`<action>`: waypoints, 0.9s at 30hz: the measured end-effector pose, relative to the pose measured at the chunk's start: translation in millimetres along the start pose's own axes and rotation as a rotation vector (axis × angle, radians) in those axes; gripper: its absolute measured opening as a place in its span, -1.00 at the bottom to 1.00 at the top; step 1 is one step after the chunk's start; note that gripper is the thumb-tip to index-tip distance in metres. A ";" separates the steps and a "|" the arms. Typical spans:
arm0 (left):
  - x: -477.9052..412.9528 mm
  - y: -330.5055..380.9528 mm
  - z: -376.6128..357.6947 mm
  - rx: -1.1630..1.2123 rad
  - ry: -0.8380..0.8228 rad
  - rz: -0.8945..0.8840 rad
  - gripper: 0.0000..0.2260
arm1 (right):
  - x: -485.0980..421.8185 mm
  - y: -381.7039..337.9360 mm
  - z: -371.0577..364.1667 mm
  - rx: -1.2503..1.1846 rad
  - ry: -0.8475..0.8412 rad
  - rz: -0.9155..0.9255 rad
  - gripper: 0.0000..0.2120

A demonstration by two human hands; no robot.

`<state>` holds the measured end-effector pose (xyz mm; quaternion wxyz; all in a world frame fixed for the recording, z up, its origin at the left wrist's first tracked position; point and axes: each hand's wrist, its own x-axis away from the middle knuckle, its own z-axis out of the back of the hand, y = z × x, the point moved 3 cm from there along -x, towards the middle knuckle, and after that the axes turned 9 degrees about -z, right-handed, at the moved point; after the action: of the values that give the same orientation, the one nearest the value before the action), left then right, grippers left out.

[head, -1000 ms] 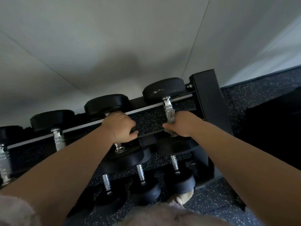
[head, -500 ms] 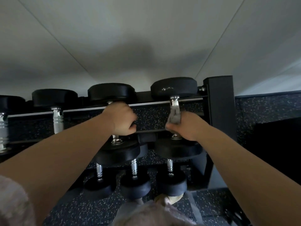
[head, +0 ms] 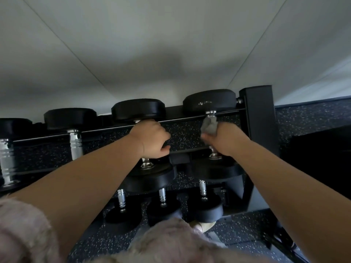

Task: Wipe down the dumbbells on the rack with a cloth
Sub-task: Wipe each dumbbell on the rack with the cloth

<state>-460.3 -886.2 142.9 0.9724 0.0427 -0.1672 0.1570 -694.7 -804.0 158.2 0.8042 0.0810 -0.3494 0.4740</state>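
Note:
Black dumbbells with chrome handles lie across the top tier of a black rack [head: 259,118]. My right hand [head: 226,139] grips a grey cloth [head: 209,127] wrapped round the handle of the rightmost dumbbell [head: 209,100]. My left hand [head: 150,139] grips the handle of the neighbouring dumbbell [head: 137,109], hiding most of that handle. Two more dumbbells [head: 70,116] sit further left on the same tier.
A lower tier holds three smaller dumbbells [head: 206,207]. A white wall [head: 152,44] rises right behind the rack. Speckled dark rubber floor [head: 237,230] lies below and to the right. A dark block [head: 322,149] stands at the right. My fluffy pink sleeve [head: 20,232] fills the lower left.
My right hand has slid up the rightmost handle with the cloth, which now bunches above my fingers. My left hand keeps its grip. The camera has tilted.

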 end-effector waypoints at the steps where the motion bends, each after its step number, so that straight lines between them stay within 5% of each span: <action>1: 0.2 0.3 1.2 -0.003 0.008 -0.008 -0.63 | -1.6 -6.4 7.3 -0.162 0.070 -0.056 -0.66; 3: 0.4 2.1 3.7 -0.002 0.034 -0.034 -0.63 | 0.1 -14.5 13.9 -0.440 0.200 -0.156 -0.67; 8: 4.5 -0.9 3.4 0.041 0.097 -0.063 -0.63 | 44.8 -4.3 4.3 -0.260 0.155 -0.097 -0.73; 11: 4.6 -1.5 2.2 0.036 0.108 -0.085 -0.63 | 81.1 3.7 38.3 -0.554 0.337 -0.117 -0.84; 14: 5.0 -1.5 1.2 0.042 0.112 -0.092 -0.63 | 69.5 -2.6 71.6 -0.553 0.546 -0.021 -0.56; 17: 4.8 -0.8 2.7 0.062 0.098 -0.075 -0.63 | 35.5 -25.7 78.4 -0.399 0.411 0.088 -0.41; 20: 3.8 -1.6 0.4 0.030 0.103 -0.072 -0.61 | 26.8 -77.4 64.6 0.005 0.431 0.328 -0.35; 24: 3.7 -3.4 -2.8 0.016 0.116 -0.061 -0.59 | 9.8 -116.8 23.9 0.551 0.358 0.523 -0.72; 27: 0.7 -1.5 -4.2 0.025 0.100 -0.061 -0.59 | 4.0 -97.4 28.4 0.596 0.440 0.600 -0.79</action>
<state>-457.9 -886.8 139.1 0.9833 0.0521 -0.1151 0.1311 -627.5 -866.7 201.4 0.6284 0.1015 -0.0277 0.7707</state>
